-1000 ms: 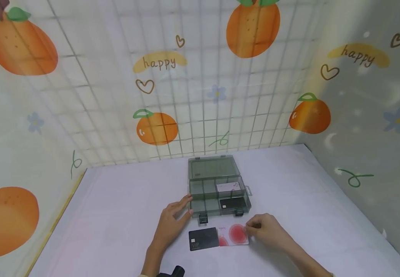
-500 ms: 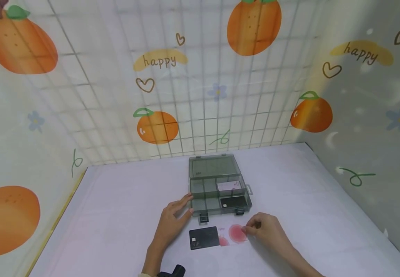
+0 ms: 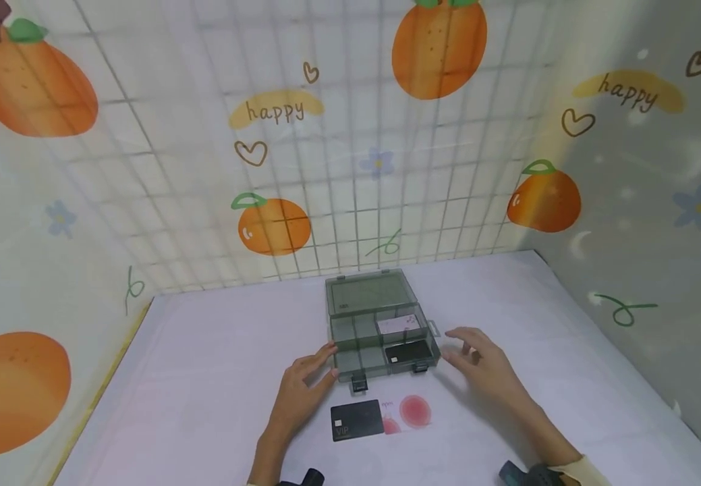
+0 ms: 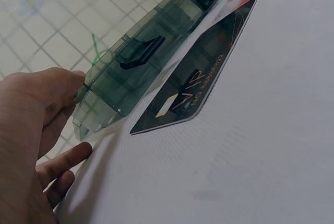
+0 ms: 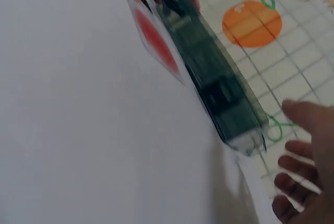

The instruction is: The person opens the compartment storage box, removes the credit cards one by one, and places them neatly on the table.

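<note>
Green box (image 3: 386, 372) sat on the tabletop (image 3: 222, 378), lid (image 3: 371, 294) laid back, front latch (image 3: 359, 384) toward the person. A small black card (image 3: 409, 352) lay in the front right compartment, a pale card (image 3: 399, 325) in the back right one. Loose in front of the box: the VIP card (image 3: 356, 420) on the left, the pink-circle card (image 3: 414, 412) on the right, edges meeting; couldn't tell if they overlapped.

Left hand (image 3: 301, 385): fingers relaxed, tips touching the box's left end, gripping nothing. Right hand (image 3: 486, 368): thumb and fingers spread with a gap between, just beside the box's right front corner, holding nothing; contact not visible.

My read: step in hand was steadying the box between both hands, loose cards lined up below it. Next move probably called for light, even side contact, without nudging the cards.
</note>
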The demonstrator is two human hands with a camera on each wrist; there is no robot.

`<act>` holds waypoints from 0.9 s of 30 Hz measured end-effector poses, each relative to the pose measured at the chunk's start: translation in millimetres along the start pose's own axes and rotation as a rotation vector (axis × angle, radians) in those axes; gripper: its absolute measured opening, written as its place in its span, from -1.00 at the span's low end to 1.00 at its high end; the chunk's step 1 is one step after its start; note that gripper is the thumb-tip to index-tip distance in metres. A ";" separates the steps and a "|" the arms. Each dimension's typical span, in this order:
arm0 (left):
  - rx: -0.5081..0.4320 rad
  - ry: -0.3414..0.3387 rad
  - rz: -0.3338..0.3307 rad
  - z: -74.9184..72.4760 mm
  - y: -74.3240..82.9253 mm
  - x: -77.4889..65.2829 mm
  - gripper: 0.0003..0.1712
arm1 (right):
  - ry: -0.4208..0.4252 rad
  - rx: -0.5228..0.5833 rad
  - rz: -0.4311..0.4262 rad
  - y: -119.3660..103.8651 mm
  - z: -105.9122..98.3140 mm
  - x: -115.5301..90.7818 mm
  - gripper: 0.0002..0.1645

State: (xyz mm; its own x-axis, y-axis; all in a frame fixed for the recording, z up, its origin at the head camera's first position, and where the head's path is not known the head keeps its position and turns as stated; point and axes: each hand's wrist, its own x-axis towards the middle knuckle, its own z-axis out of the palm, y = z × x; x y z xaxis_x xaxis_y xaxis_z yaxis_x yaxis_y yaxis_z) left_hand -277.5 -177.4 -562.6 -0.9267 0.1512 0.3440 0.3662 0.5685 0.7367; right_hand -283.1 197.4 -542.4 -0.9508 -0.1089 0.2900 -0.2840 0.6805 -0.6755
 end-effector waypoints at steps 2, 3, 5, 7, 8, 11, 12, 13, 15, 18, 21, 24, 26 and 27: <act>0.001 -0.003 -0.005 -0.5 0.9 -0.8 -0.51 | -0.031 0.010 -0.036 6.0 -2.5 8.5 -0.33; 0.000 -0.005 -0.009 -0.8 1.3 -1.1 -0.51 | -0.055 0.011 -0.052 7.8 -2.8 12.7 -0.28; -0.010 -0.004 -0.009 -0.5 1.3 -1.3 -0.51 | -0.101 0.019 -0.088 10.7 -2.0 20.1 -0.19; -0.016 0.008 0.007 2.2 0.5 -0.6 -0.52 | -0.150 0.019 -0.125 13.4 -0.4 25.0 -0.15; -0.025 0.027 0.018 2.1 -0.7 -0.4 -0.55 | -0.171 0.024 -0.157 14.1 2.0 27.4 -0.14; -0.036 0.130 0.049 0.6 0.8 0.6 -0.72 | -0.217 0.025 -0.237 16.7 7.3 30.8 -0.15; -0.032 0.172 0.062 -0.7 2.8 0.9 -0.78 | -0.229 0.019 -0.252 17.5 8.6 31.7 -0.16; -0.042 0.210 0.078 -0.2 5.9 1.6 -0.83 | -0.236 0.016 -0.259 18.9 8.1 31.9 -0.16; -0.046 0.257 0.101 0.2 13.4 2.9 -0.86 | -0.241 0.009 -0.261 20.9 6.7 32.5 -0.18; -0.012 0.247 0.147 2.8 26.0 6.4 -0.89 | -0.244 0.024 -0.262 22.3 5.2 35.6 -0.21; 0.071 0.186 0.182 9.1 37.8 11.2 -0.89 | -0.250 0.048 -0.263 22.8 5.6 37.2 -0.23; 0.145 0.102 0.223 19.3 48.0 16.9 -0.86 | -0.248 0.061 -0.265 23.8 7.6 36.1 -0.23; 0.191 0.043 0.235 26.8 54.5 20.2 -0.83 | -0.247 0.076 -0.259 23.4 9.3 34.6 -0.23; 0.218 0.015 0.235 30.3 57.4 21.7 -0.81 | -0.246 0.082 -0.258 23.2 10.3 34.0 -0.23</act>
State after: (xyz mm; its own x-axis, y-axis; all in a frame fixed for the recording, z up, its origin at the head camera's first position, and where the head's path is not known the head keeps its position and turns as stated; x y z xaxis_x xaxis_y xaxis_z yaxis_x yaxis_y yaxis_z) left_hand -279.2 -116.9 -530.6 -0.8172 0.2880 0.4993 0.5418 0.6794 0.4948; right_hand -323.4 202.0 -555.2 -0.8450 -0.4473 0.2932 -0.5181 0.5486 -0.6562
